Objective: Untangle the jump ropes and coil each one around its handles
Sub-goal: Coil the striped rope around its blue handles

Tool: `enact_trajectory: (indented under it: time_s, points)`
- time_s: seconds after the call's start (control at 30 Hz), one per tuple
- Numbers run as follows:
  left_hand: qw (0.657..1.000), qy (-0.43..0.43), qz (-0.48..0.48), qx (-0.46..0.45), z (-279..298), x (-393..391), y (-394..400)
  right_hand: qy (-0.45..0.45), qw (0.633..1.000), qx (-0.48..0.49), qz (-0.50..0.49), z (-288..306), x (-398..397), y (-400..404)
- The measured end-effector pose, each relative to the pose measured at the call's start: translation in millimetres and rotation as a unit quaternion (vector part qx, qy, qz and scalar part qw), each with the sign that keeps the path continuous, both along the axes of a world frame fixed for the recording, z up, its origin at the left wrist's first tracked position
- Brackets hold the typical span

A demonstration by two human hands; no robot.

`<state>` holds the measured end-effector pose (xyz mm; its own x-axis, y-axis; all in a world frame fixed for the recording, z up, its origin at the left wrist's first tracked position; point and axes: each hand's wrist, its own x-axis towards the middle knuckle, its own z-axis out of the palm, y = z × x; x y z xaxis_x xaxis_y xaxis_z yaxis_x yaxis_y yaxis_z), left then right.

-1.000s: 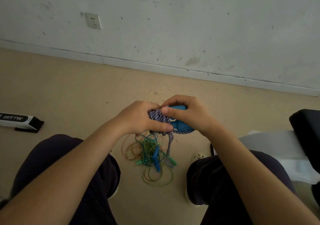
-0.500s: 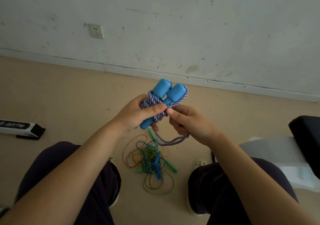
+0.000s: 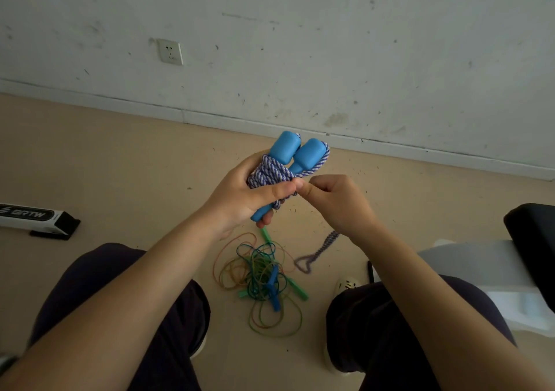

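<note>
My left hand point(image 3: 246, 195) grips two blue handles point(image 3: 295, 154) held side by side, with purple-and-white braided rope point(image 3: 271, 174) coiled around them. The handles point up and away from me. My right hand point(image 3: 336, 201) pinches the rope right beside the coil, thumb tip against my left thumb. A loose loop of the same rope point(image 3: 315, 254) hangs below my right wrist. On the floor between my legs lies a tangle of thin ropes point(image 3: 261, 276) in green, orange and yellow, with green and blue handles in it.
A black-and-white box point(image 3: 36, 219) lies on the floor at the left. A white and black object point(image 3: 495, 270) sits at the right, near my knee. A wall with a socket point(image 3: 170, 51) stands ahead. My shoe point(image 3: 345, 285) rests by the tangle.
The wrapped handles came up from behind my hands and now stand above them. My right hand moved from over the handles to beside the coil, and the loose rope end now hangs lower right.
</note>
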<state>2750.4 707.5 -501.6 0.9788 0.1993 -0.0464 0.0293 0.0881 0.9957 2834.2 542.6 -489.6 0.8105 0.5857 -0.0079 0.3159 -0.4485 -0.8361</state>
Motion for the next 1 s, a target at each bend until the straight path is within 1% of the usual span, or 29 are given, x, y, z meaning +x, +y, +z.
enact_trajectory:
  time_s: [0.1,0.17,0.23,0.33,0.43,0.53,0.6,0.67,0.77,0.9,1.0]
  points:
    - [1.0,-0.012,0.003,0.006,0.4,0.6,-2.2,-0.008,1.0,0.009,-0.012,0.9,-0.2,-2.1]
    - [1.0,-0.01,0.012,0.021,0.5,0.6,-2.8,-0.018,1.0,0.013,-0.015,-2.6,-1.3,-1.8]
    - [0.999,-0.001,0.031,0.036,-0.1,2.0,0.6,-0.01,1.0,0.024,-0.004,-6.0,-1.1,-2.7]
    - [0.996,0.037,0.053,0.055,-1.5,4.1,9.5,0.034,0.998,0.049,0.016,-6.5,2.7,-7.9]
    - [0.991,0.087,0.025,0.098,-3.3,3.9,13.1,0.045,0.996,0.066,0.041,-3.9,4.8,-13.7]
    - [0.977,0.139,-0.016,0.158,-6.5,1.3,14.2,0.0,0.997,0.053,0.057,-0.9,5.1,-17.3]
    - [0.962,0.175,-0.077,0.193,-8.2,-0.4,13.0,-0.043,0.996,0.042,0.07,0.9,5.6,-17.9]
    - [0.949,0.193,-0.146,0.2,-9.3,-1.5,9.6,-0.082,0.991,0.032,0.103,0.4,4.1,-16.1]
    - [0.936,0.198,-0.213,0.197,-7.5,-2.0,4.8,-0.132,0.983,0.019,0.127,-6.9,2.8,-12.8]
    - [0.927,0.196,-0.244,0.208,-6.1,-2.9,-1.0,-0.182,0.977,-0.023,0.113,-15.8,4.3,-10.3]
    - [0.929,0.191,-0.23,0.217,-1.3,-4.1,-4.6,-0.205,0.973,-0.011,0.102,-16.1,5.0,-7.4]
